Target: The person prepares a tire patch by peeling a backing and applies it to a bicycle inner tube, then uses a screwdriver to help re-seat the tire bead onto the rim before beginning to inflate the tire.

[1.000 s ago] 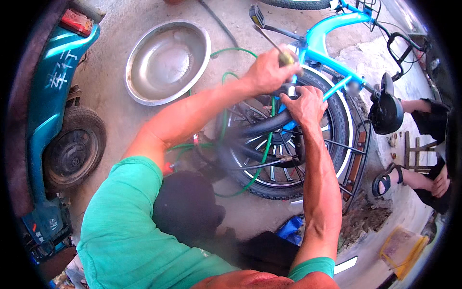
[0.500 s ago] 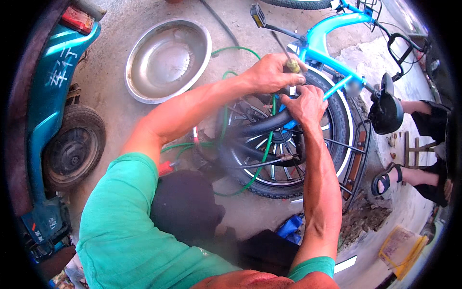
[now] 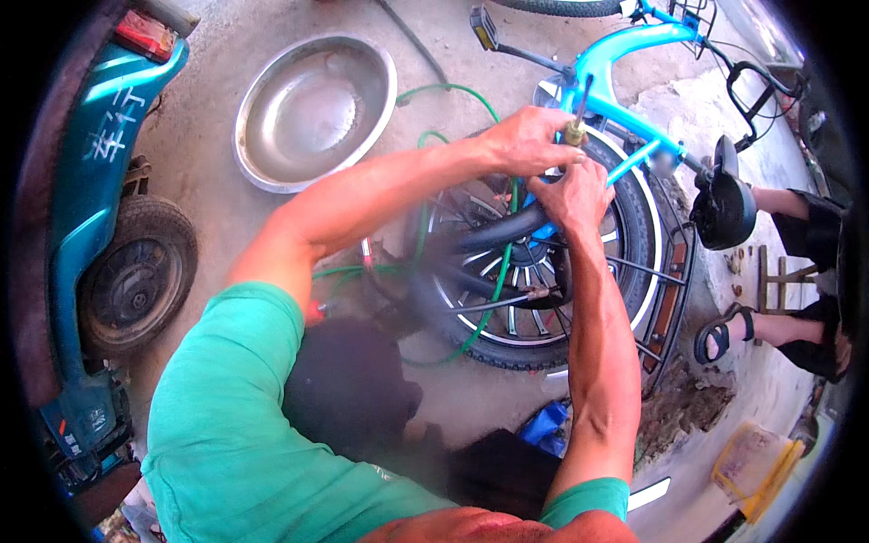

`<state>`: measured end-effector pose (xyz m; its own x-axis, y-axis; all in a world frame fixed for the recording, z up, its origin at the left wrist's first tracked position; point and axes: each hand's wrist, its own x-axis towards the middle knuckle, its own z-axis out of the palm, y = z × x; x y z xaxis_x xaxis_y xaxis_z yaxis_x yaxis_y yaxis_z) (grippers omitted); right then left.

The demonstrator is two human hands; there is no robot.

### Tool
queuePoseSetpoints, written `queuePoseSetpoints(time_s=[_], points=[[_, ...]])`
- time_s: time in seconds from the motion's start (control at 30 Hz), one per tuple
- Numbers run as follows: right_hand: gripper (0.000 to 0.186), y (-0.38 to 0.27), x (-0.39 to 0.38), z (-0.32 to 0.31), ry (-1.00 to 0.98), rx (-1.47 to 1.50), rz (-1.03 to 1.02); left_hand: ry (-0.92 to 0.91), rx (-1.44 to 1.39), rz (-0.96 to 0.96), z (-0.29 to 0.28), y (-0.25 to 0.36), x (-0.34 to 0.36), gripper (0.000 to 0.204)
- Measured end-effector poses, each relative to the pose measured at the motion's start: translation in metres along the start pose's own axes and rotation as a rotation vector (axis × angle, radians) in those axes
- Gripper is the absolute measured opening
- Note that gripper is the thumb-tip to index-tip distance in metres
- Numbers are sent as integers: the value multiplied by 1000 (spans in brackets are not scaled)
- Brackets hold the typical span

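Observation:
In my left hand, closed, is a screwdriver with a yellowish handle, its thin shaft sticking up toward the bike frame. Just below, my right hand is closed at the upper rim of the wheel, around the end of a thick black inner tube. The tube loops out from the wheel toward me; the exact grip is partly hidden by my fingers. The spoked wheel, with its black tire, lies on its side beneath both hands. It belongs to a blue bicycle tipped over on the ground.
A wide metal basin holding water stands at the left. A green hose crosses the wheel. A teal vehicle stands far left. At the right are another person's sandalled foot, a wooden stool and a yellowish container.
My left hand has shifted slightly right, and the screwdriver has swung from leaning left to nearly upright. My right hand stays almost in place.

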<state>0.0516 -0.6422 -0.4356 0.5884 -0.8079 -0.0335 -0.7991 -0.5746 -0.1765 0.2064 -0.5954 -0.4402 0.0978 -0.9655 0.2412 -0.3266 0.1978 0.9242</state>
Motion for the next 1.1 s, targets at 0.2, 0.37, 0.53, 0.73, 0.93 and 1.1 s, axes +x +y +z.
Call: queuePoseSetpoints(time_s=[0.2, 0.37, 0.53, 0.73, 0.93, 1.1], points=[[72, 6, 0, 10, 121, 82, -47, -3, 149, -47, -1, -12, -4, 34], [71, 3, 1, 11, 110, 44, -10, 140, 19, -19, 5, -3, -6, 32], [71, 0, -4, 1, 53, 48, -13, 25, 135, -82, -13, -10, -13, 36], [66, 0, -2, 3, 75, 71, -3, 22, -129, -360, -70, 72, -135, 29], [47, 8, 5, 21, 209, 177, 19, 238, 94, -572, -91, 77, -302, 24], [37, 23, 3, 9, 357, 123, -36, 317, 44, -882, -73, 30, -412, 31]])
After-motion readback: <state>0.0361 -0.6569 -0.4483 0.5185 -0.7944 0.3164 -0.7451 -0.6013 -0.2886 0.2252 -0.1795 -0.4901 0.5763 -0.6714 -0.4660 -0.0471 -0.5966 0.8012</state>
